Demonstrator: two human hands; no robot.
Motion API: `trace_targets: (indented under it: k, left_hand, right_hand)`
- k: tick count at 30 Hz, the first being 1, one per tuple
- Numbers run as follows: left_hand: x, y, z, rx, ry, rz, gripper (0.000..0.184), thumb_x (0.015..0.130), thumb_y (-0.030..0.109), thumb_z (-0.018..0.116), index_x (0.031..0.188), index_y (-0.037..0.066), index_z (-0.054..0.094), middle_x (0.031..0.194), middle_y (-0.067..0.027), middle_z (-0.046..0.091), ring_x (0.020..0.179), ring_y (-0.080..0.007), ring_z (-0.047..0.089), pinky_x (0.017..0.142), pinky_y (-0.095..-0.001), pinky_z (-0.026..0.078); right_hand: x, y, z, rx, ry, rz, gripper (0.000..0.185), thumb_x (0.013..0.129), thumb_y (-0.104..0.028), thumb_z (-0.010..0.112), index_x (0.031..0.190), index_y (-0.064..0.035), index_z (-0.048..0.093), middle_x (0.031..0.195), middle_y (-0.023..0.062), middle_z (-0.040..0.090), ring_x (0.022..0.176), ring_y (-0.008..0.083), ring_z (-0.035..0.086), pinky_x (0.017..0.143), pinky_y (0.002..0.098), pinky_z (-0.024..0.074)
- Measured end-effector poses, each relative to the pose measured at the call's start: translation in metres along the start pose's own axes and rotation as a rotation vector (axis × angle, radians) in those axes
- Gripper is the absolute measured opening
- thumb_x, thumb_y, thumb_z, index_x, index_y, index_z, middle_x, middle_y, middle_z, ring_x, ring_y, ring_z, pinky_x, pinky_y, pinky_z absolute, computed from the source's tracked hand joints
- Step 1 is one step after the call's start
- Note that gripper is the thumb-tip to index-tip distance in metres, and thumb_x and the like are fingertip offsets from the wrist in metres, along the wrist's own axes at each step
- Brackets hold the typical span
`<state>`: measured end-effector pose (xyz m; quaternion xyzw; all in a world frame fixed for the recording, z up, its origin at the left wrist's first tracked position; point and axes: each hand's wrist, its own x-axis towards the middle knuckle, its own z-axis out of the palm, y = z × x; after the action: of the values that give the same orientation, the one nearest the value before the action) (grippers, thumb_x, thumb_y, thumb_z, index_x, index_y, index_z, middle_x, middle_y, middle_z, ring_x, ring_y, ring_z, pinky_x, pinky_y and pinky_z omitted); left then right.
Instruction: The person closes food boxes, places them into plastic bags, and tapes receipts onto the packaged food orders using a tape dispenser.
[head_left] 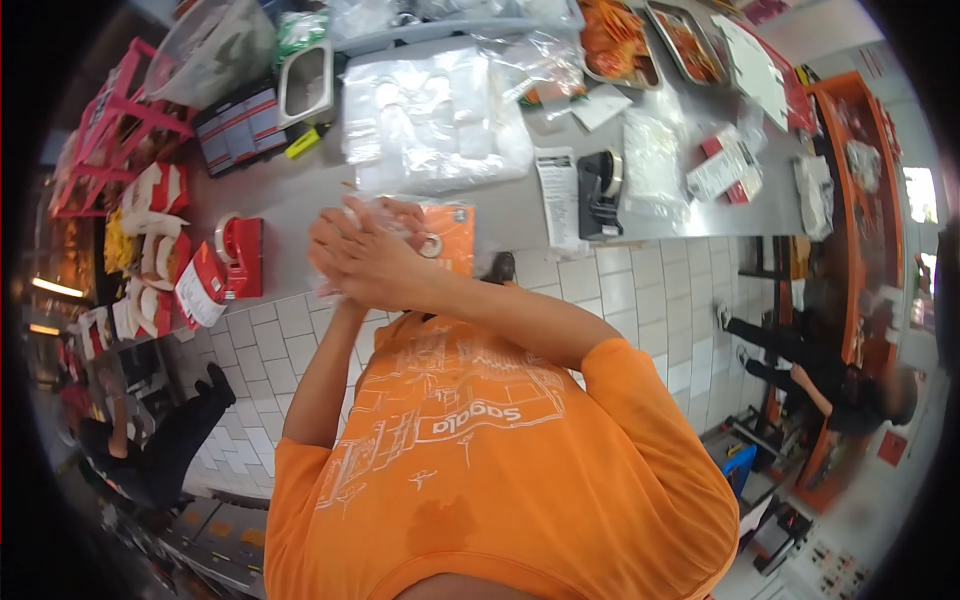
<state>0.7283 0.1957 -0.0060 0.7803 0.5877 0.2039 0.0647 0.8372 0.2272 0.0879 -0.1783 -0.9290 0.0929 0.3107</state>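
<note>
Head view: could knock the orange packet [458, 232] off the counter [510, 215] by pressing both hands [352, 252] together so close, grip contents impossible to tell.

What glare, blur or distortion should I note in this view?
Head view: strong fisheye curvature with dark corners; glare on the clear plastic bags and the steel table; window at right blown out; hands slightly soft, what lies between them hard to make out; person at right smeared, worst around the head; ceiling or equipment lighting not distinguishable at the left edge.
</note>
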Motion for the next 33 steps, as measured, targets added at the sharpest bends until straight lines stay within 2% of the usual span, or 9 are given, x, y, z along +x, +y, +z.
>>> trace_targets:
  k: [5,8,12,15,19,25,27,31,33]
  left_hand:
    - [0.029,0.027,-0.031,-0.643,0.044,-0.120,0.032,0.093,0.025,0.061,0.117,0.003,0.059,0.119,-0.0132,0.061,0.110,-0.0214,0.059,0.098,-0.0351,0.048]
    - [0.065,0.032,-0.118,-0.038,-0.572,-0.107,0.031,0.103,0.030,0.048,0.100,0.003,0.063,0.102,-0.0109,0.065,0.092,-0.0190,0.063,0.087,-0.0338,0.051]
    - [0.053,-0.016,-0.121,-0.993,0.441,-0.914,0.061,0.098,0.053,0.058,0.119,-0.003,0.064,0.101,-0.0070,0.072,0.081,-0.0196,0.070,0.071,-0.0337,0.055]
    - [0.054,0.020,-0.171,-1.408,0.231,-0.834,0.066,0.100,0.050,0.054,0.132,-0.006,0.058,0.114,-0.0095,0.071,0.093,-0.0199,0.071,0.079,-0.0315,0.055]
    - [0.077,0.023,-0.132,-0.211,0.958,-0.138,0.037,0.092,0.022,0.065,0.120,-0.003,0.064,0.099,-0.0100,0.073,0.080,-0.0230,0.071,0.070,-0.0351,0.055]
    - [0.078,0.006,-0.234,-0.155,-0.118,-0.155,0.035,0.093,0.029,0.066,0.112,0.000,0.065,0.096,-0.0121,0.070,0.080,-0.0256,0.069,0.070,-0.0374,0.054]
    - [0.071,-0.006,-0.228,-0.264,-0.224,-0.494,0.037,0.096,0.034,0.063,0.113,0.001,0.066,0.100,-0.0121,0.070,0.082,-0.0264,0.069,0.072,-0.0374,0.054]
    - [0.011,-0.063,-0.191,-0.934,0.669,-0.845,0.049,0.101,0.043,0.054,0.123,0.000,0.064,0.119,-0.0107,0.069,0.099,-0.0205,0.069,0.087,-0.0335,0.056]
    - [-0.006,-0.063,-0.196,-1.543,0.404,-0.891,0.055,0.101,0.045,0.053,0.131,-0.001,0.060,0.124,-0.0105,0.066,0.111,-0.0200,0.064,0.097,-0.0344,0.052]
  right_hand:
    - [-0.051,0.005,-0.043,0.332,-0.064,0.156,0.031,0.081,-0.015,0.069,0.106,-0.0017,0.058,0.125,0.0146,0.054,0.123,0.0345,0.047,0.107,0.0525,0.0314]
    - [-0.119,0.011,-0.069,0.261,0.265,0.210,0.038,0.081,-0.020,0.076,0.116,-0.0157,0.060,0.135,0.0065,0.055,0.130,0.0362,0.045,0.111,0.0496,0.0329]
    - [-0.099,0.045,-0.094,-0.230,0.145,-0.295,0.054,0.075,-0.018,0.078,0.124,-0.0244,0.057,0.146,0.0054,0.049,0.140,0.0331,0.040,0.119,0.0517,0.0229]
    - [-0.036,0.060,-0.130,-0.427,0.306,-0.429,0.064,0.075,-0.023,0.080,0.133,-0.0322,0.054,0.152,-0.0018,0.046,0.145,0.0299,0.036,0.120,0.0532,0.0270]
    - [-0.016,0.055,-0.143,-0.008,0.282,-0.190,0.066,0.086,-0.035,0.074,0.144,-0.0222,0.045,0.142,0.0083,0.053,0.137,0.0279,0.046,0.120,0.0469,0.0271]
    - [-0.092,0.060,0.029,0.913,0.256,0.793,0.079,0.085,-0.014,0.071,0.151,0.0032,0.031,0.143,0.0217,0.047,0.129,0.0322,0.050,0.106,0.0428,0.0416]
    - [-0.076,0.058,0.014,0.702,0.095,0.667,0.067,0.086,-0.001,0.065,0.148,-0.0002,0.039,0.146,0.0204,0.046,0.133,0.0360,0.048,0.108,0.0432,0.0405]
    - [-0.006,0.028,-0.049,0.016,0.481,0.013,0.061,0.083,0.009,0.065,0.139,-0.0118,0.051,0.156,0.0178,0.038,0.141,0.0377,0.040,0.112,0.0486,0.0379]
    - [0.029,0.044,-0.065,-0.167,0.378,-0.336,0.063,0.083,0.004,0.069,0.140,-0.0149,0.049,0.156,0.0206,0.035,0.143,0.0383,0.037,0.114,0.0507,0.0365]
